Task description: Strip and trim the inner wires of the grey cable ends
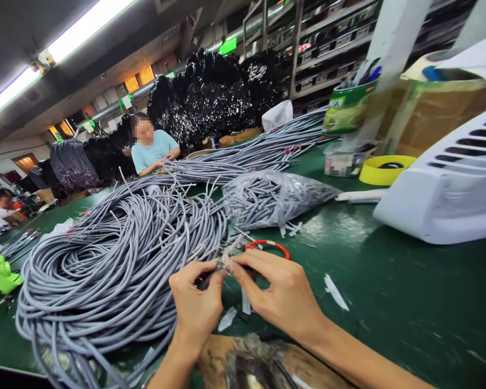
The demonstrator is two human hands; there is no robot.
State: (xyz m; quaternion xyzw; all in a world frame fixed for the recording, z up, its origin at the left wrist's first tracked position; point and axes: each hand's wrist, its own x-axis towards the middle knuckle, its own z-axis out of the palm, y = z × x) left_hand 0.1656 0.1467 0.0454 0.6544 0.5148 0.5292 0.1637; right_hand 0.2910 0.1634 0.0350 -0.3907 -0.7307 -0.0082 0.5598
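My left hand (pixel 196 300) and my right hand (pixel 285 289) meet near the front of the green table, thumbs and forefingers pinched together. Between their fingertips is a thin cable end (pixel 227 261) with pale, frayed-looking material around it; its finer detail is blurred. Something dark shows inside the curl of my left fingers. Just beyond my right hand lies a red-orange curved handle (pixel 273 244), partly hidden by the fingers. A large coil of grey cables (pixel 117 254) fills the table left of my hands, its stripped ends pointing toward them.
A plastic bag of short grey cables (pixel 267 200) lies ahead. White scraps (pixel 336 292) dot the green tabletop (pixel 409 302). Rightward stand a white slotted appliance (pixel 441 189), a yellow ring (pixel 384 170) and a green pen can (pixel 348 105). A co-worker (pixel 154 146) sits across the table.
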